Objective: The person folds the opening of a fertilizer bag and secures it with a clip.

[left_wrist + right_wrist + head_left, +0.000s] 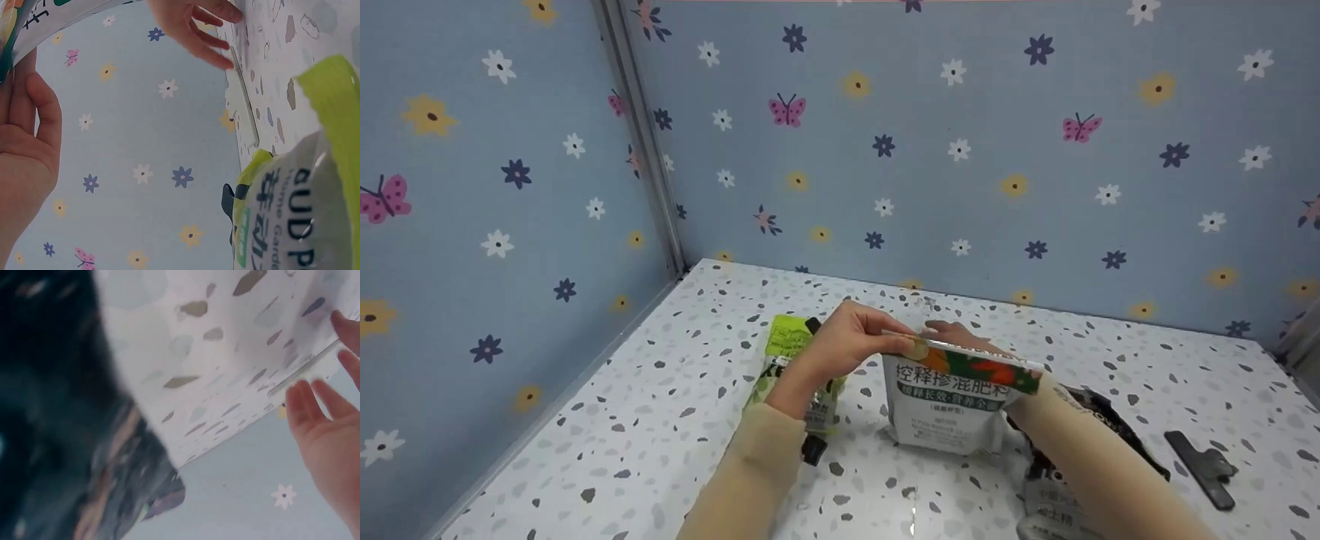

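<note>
A: Where is the white bag [945, 431]?

B: It is stood upright on the speckled table [585, 450], with its printed top folded over.

A: How is it held?

B: One end of the fold is pinched by the thumb and fingers of the left hand [847, 341].

A: And the right hand [332, 433]?

B: It is held beyond the bag with its fingers apart, nothing clamped in them. A pale strip [244, 101] is seen close by; whether it is touched cannot be told.

A: How much is done?

B: The folding looks done, but no fastener is seen on the fold; securing it is judged to be left.

A: What lies around?

B: A green bag [787, 337] is laid to the left, a black bag [1099, 405] is partly hidden by the right forearm, and farther right a black clip [1196, 465] is left loose.
</note>
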A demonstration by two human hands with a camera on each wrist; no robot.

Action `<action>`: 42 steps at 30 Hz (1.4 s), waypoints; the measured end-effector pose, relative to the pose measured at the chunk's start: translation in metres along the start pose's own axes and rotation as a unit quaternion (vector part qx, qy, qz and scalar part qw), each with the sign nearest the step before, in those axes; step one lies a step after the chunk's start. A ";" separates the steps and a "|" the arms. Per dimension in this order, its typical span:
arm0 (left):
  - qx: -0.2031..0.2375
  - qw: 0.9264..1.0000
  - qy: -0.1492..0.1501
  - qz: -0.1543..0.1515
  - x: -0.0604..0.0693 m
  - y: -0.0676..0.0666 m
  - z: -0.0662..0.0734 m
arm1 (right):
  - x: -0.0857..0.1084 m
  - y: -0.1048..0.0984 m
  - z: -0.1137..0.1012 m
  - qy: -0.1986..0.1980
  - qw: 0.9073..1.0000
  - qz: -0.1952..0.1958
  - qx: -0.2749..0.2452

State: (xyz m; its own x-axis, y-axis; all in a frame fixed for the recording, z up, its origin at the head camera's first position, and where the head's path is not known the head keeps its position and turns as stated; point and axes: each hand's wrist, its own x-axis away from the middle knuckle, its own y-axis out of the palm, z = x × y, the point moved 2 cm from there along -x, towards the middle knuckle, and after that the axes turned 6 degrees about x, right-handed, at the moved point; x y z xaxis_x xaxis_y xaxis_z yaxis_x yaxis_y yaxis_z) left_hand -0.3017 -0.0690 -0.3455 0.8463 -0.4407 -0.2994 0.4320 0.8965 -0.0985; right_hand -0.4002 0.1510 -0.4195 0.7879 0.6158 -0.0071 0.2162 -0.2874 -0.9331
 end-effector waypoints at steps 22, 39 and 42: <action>-0.021 1.000 -0.016 0.016 -0.002 0.004 -0.002 | -0.011 -0.010 0.012 0.095 0.993 0.006 0.067; -0.012 1.000 -0.009 0.014 -0.002 -0.003 -0.006 | -0.005 -0.019 0.015 0.133 0.990 -0.025 0.036; -0.013 1.000 -0.007 0.010 -0.001 -0.004 -0.006 | -0.003 -0.017 0.018 0.140 0.990 -0.020 0.015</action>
State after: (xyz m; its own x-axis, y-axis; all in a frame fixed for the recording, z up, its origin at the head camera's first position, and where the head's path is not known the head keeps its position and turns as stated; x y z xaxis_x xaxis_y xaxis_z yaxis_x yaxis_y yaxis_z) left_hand -0.3064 -0.0713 -0.3508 0.8590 -0.4235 -0.2877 0.4073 0.9057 -0.1173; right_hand -0.4164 0.1673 -0.4104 0.9089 0.3976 0.1261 0.2365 -0.2422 -0.9410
